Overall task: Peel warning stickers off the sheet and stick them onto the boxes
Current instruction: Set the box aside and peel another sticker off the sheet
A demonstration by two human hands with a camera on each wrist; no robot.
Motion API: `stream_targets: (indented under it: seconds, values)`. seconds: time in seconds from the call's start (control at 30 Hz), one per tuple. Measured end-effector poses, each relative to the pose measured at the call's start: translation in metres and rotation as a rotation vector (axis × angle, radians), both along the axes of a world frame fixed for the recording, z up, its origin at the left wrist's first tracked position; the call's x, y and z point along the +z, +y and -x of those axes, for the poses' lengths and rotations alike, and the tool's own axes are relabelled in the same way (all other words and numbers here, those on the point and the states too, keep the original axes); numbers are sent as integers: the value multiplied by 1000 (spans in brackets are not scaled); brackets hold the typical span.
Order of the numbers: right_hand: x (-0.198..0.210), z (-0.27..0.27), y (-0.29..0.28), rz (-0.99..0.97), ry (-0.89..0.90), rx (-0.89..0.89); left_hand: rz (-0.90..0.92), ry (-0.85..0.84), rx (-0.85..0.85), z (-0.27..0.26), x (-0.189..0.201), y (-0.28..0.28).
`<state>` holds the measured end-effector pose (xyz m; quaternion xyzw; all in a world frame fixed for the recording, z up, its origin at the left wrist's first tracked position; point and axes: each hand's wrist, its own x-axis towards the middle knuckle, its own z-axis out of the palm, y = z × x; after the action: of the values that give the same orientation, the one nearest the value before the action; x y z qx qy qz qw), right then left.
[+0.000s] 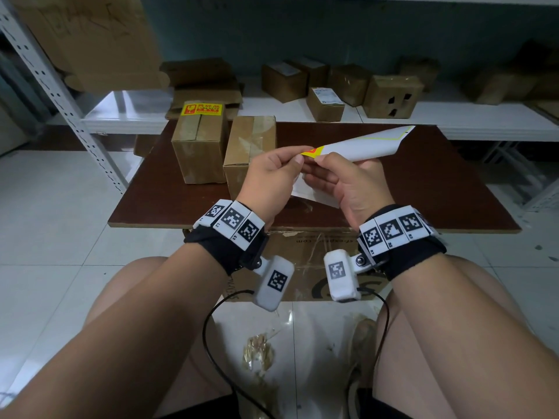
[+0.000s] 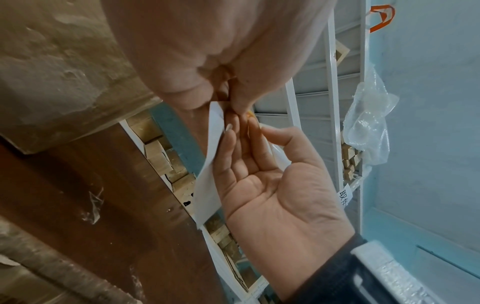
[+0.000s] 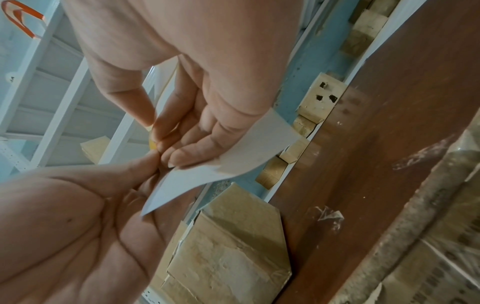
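A white sticker sheet (image 1: 360, 145) is being held up in the air above the brown table (image 1: 423, 182), just in front of the two nearer boxes. It is curling over on itself, showing a thin yellow-green outline near its far corner, and at its near corner a red-and-yellow warning sticker (image 1: 311, 151) is peeking out between the two hands. The left hand (image 1: 272, 173) is pinching that sticker corner between thumb and forefinger. The right hand (image 1: 348, 182) is gripping the sheet beside it, thumb on top and fingers curling underneath, so both hands are meeting at the same corner with fingertips touching. In the wrist views the white backing is bending between the fingers, with only a sliver of yellow showing.

On the table, the left box (image 1: 198, 146) is already wearing a red-and-yellow sticker (image 1: 202, 109) with Chinese characters too small to read. The unlabelled box (image 1: 248, 152) is standing just beside it, to its right, partly behind the left hand.

Under the table a large carton (image 1: 305, 267) is showing upside-down print ending in "sf-express.com". Further boxes are sitting on the white shelf (image 1: 453, 119) behind, one bearing a white shipping label (image 1: 326, 95) that cannot be read. In the left wrist view a white tag (image 2: 345, 197) is carrying black Chinese characters.
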<state>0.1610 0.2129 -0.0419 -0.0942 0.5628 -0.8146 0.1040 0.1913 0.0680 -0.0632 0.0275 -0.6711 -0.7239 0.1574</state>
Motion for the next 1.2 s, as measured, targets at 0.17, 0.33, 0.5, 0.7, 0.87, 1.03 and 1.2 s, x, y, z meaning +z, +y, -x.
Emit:
stream_targets:
  seconds: [0.17, 0.33, 0.5, 0.7, 0.87, 1.03, 1.2]
  values:
    - [0, -1, -1, -14, -16, -9, -60, -58, 2, -4, 7, 2]
    - [-3, 0, -5, -63, -23, -5, -108, -144, -1, -7, 14, 4]
    - [-5, 0, -8, -53, -13, 7, -50, -90, 58, -5, 9, 3]
    - [-6, 2, -9, -32, -5, 15, 82, -45, 134, -2, 5, 2]
    - [-9, 5, -11, -7, -4, 17, 99, -56, 163, -2, 5, 1]
    - [-7, 3, -11, -42, -4, 10, 69, -51, 117, -3, 10, 3]
    - [-7, 1, -12, -75, -19, -14, 61, -51, 106, -6, 14, 6]
